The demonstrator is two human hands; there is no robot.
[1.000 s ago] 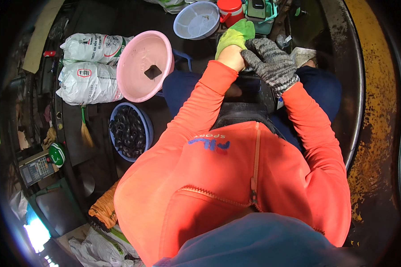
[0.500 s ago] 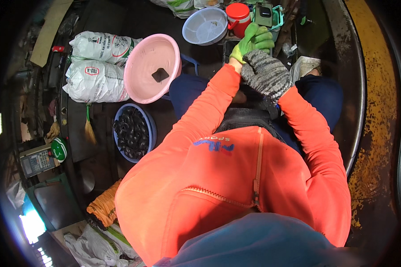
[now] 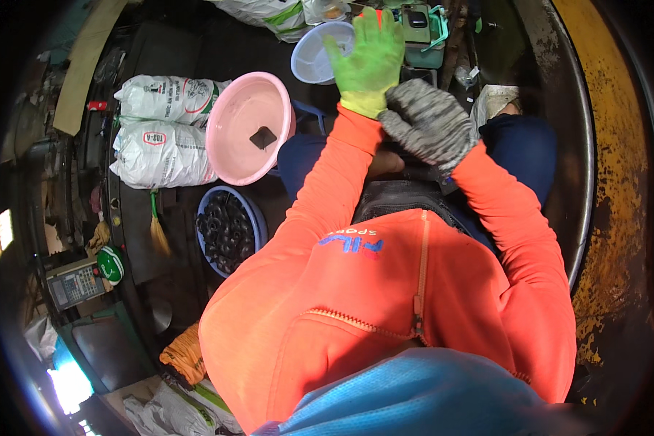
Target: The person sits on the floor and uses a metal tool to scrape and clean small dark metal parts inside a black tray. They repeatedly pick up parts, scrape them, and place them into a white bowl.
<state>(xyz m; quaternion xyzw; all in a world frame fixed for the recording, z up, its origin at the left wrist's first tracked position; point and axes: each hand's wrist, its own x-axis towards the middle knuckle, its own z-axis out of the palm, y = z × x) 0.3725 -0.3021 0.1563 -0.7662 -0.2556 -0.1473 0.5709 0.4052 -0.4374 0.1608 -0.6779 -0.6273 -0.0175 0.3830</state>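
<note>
My left hand (image 3: 370, 62) wears a green work glove with a yellow cuff (image 3: 363, 102). Its fingers are stretched out and spread, and nothing is in them. My right hand (image 3: 430, 123), in a grey striped knit glove, has its fingers bent in at the edge of that cuff, gripping it by the left wrist. The exact hold of its fingertips is partly hidden. Both hands are raised above my lap, and behind the left one are a pale blue basin (image 3: 314, 57) and a red-topped container, mostly covered.
To the left stand a pink basin (image 3: 229, 152) with a dark flat piece inside and a blue tub (image 3: 261, 231) of black ring-like parts. White sacks (image 3: 160, 154) lie beyond. A green-handled caddy (image 3: 425, 57) stands ahead; a rusty yellow metal edge (image 3: 610, 218) runs along the right.
My left hand has opened out flat, fingers spread, and moved left. The cuff now meets the orange sleeve, covering the wrist skin that showed before. My right hand stays by the wrist.
</note>
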